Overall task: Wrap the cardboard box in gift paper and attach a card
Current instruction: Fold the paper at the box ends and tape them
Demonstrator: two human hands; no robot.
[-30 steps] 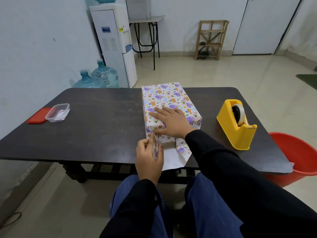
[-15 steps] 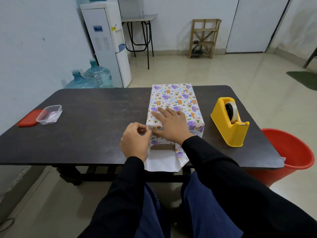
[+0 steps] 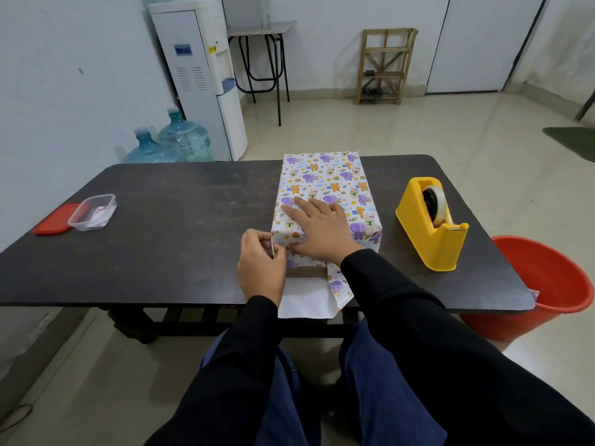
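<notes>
Table [image 3: 161, 239] first: dark, wide, and the whole job sits on its near half, within easy reach of the seated person. Off its right end stands a red bucket [image 3: 553, 284], probably there for scraps.

Centre stage, the cardboard box [image 3: 306, 272] lies lengthwise, running away from the person, its top and sides already covered in gift paper [image 3: 325, 181]. Only the near end is open, a brown strip of cardboard showing, with the white underside of the bottom flap [image 3: 306, 300] hanging over the table edge.

Right of it, the yellow tape dispenser [image 3: 431, 226] waits well apart from the box, roll loaded, likely wanted once this end is folded.

Now the hands. The right hand [image 3: 322, 230] lies flat on the box top, fingers straight and spread, pressing down, evidently to stop the box sliding and keep the paper taut. The left hand [image 3: 260, 265] is at the near-left corner, thumb and fingertips pinched together on the side edge of the paper, apparently creasing it inward.

Far left sits a clear plastic container [image 3: 93, 212] beside its red lid [image 3: 53, 218]; something pale lies inside, possibly the card, too small to tell.
</notes>
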